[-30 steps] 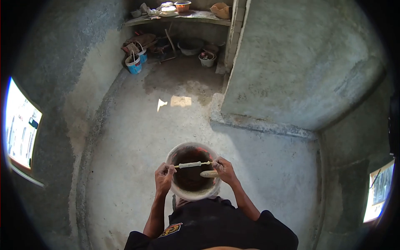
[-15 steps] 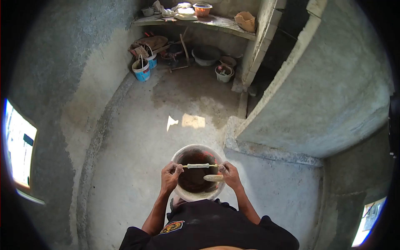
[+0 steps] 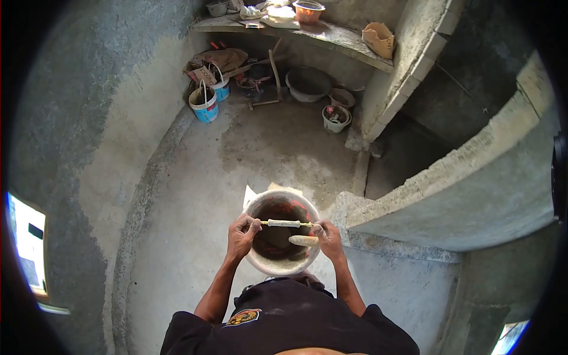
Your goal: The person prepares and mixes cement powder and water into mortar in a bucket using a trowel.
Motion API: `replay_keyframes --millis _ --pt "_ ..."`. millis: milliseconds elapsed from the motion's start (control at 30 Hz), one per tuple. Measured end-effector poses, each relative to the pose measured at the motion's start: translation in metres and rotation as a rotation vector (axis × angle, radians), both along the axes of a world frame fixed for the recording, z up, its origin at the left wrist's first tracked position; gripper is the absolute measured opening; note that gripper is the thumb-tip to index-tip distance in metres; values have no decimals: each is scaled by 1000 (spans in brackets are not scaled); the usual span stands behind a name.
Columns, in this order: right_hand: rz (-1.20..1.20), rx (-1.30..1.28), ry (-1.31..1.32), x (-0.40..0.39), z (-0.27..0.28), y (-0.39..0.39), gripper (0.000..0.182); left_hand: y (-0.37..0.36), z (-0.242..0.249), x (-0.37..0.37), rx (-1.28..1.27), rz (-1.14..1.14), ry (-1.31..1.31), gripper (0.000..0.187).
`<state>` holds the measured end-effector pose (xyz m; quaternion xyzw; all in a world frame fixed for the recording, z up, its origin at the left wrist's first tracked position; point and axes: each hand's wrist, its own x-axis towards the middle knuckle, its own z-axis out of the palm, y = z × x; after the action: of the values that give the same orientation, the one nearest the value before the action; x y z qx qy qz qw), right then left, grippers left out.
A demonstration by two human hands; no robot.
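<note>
A round bucket (image 3: pixel 254 264) with a pale rim is held in front of my body, its inside dark with reddish patches. A pale cylindrical grip on a thin yellowish bar, the bucket handle (image 3: pixel 284 223), spans its opening. My left hand (image 3: pixel 241 236) is closed on the handle's left end, by the rim. At the right end, my right hand (image 3: pixel 329 238) is closed on the handle. A tool with a rounded pale wooden handle (image 3: pixel 303 241) rests in the bucket, its end beside my right hand; its other part is hidden.
Two blue-and-white buckets (image 3: pixel 205 105), a large dark basin (image 3: pixel 309 83) and a small filled bucket (image 3: pixel 336 118) stand by the far wall. Above them is a concrete shelf (image 3: pixel 331 39). A low wall (image 3: pixel 444 183) curves on the right.
The view has shifted forward, so the far objects and the right wall appear lower. The bucket now overlaps the sunlit patches on the floor. Both hands keep their hold on the handle.
</note>
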<state>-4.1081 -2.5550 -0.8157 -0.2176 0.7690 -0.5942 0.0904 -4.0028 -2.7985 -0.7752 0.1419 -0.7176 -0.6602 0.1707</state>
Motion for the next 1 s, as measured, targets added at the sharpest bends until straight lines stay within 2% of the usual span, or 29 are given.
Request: replay_keyframes --millis 100,333,467,733,1000 --pt "-2 -5 -25 -49 -10 -24 44 -22 0 -48 -13 23 -61 39" --pt "12 -25 -37 -179 13 -77 43 -79 17 -175 11 25 -104 36" --pt "-5 5 48 -252 17 -103 43 -102 22 -253 -10 2 -22 37" --pt "-60 16 -22 -397 13 -153 42 -161 14 -415 24 -59 -6 35" --pt "-162 0 9 -550 44 -209 43 -222 32 -590 -29 -105 -60 32"
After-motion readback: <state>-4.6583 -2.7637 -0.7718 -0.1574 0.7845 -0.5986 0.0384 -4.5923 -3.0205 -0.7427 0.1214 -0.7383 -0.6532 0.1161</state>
